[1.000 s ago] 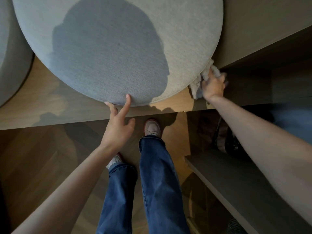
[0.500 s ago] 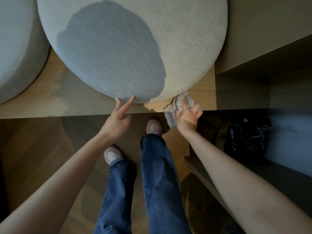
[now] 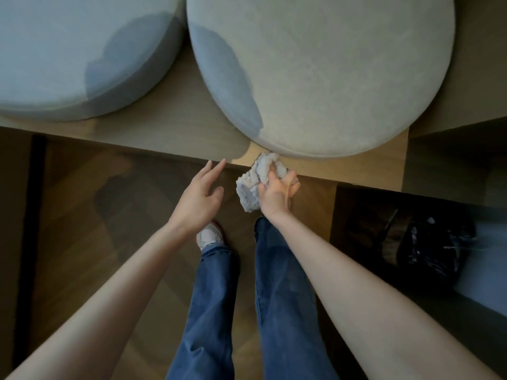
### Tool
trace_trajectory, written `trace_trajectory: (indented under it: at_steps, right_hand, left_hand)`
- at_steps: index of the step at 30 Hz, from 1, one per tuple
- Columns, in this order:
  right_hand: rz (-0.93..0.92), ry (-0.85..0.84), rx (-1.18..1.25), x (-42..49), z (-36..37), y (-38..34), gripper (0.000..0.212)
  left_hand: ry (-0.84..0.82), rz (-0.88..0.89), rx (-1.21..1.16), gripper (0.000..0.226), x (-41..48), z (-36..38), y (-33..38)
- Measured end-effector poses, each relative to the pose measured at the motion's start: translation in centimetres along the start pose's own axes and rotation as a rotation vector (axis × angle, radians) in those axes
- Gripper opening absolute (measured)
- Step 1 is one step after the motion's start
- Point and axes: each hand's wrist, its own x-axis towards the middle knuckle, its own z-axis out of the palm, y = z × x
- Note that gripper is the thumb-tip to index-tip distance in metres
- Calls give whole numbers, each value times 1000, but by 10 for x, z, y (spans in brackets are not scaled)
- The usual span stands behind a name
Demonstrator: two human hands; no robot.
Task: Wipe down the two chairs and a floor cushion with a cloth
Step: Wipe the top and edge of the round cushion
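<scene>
While a person stands over a low wooden platform (image 3: 170, 127), the right hand (image 3: 277, 193) grips a crumpled white cloth (image 3: 252, 187), fingers and thumb curled round it, at the near rim of a round grey cushion (image 3: 329, 78). The cloth's upper fold reaches the cushion's side band at its lowest point; whether it presses there cannot be told. The left hand (image 3: 199, 198) holds nothing, its fingers straight and loosely spread, tips at the platform's front edge and apart from the cushion. The step in hand appears to be wiping the cushion's edge. Doing it well likely means flattening the bunched cloth against the band, following the curve in one sweep, and bracing the cushion with the free hand so it does not slide. A second cushion (image 3: 68, 50) lies beside it on the left, and a black bag (image 3: 428, 253) sits in shadow to the right.
</scene>
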Motion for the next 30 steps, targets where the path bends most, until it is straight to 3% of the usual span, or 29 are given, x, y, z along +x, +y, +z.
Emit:
trace_trajectory:
  at_steps: [8, 12, 15, 17, 21, 25, 27, 30]
  right_hand:
    - [-83, -85, -75, 22, 24, -102, 43]
    - [-120, -183, -75, 35, 20, -138, 59]
    - [-142, -290, 69, 39, 11, -158, 70]
    - [-220, -303, 171, 41, 1, -166, 65]
    - [-450, -157, 138, 42, -25, -164, 47]
    - [-750, 155, -58, 53, -52, -151, 38]
    - [-774, 194, -224, 72, -64, -149, 45]
    - [-729, 125, -490, 106, -73, -152, 52]
  left_hand:
    - [96, -51, -27, 54, -24, -43, -47]
    - [157, -62, -68, 53, -18, -52, -58]
    - [208, -44, -61, 57, -3, -52, -60]
    - [243, -27, -55, 59, 9, -48, -59]
    - [294, 18, -55, 57, 40, -35, -50]
    - [415, 51, -29, 56, 77, -34, -36]
    - [447, 89, 60, 59, 94, -34, -29]
    - [424, 149, 210, 63, 122, -32, -23]
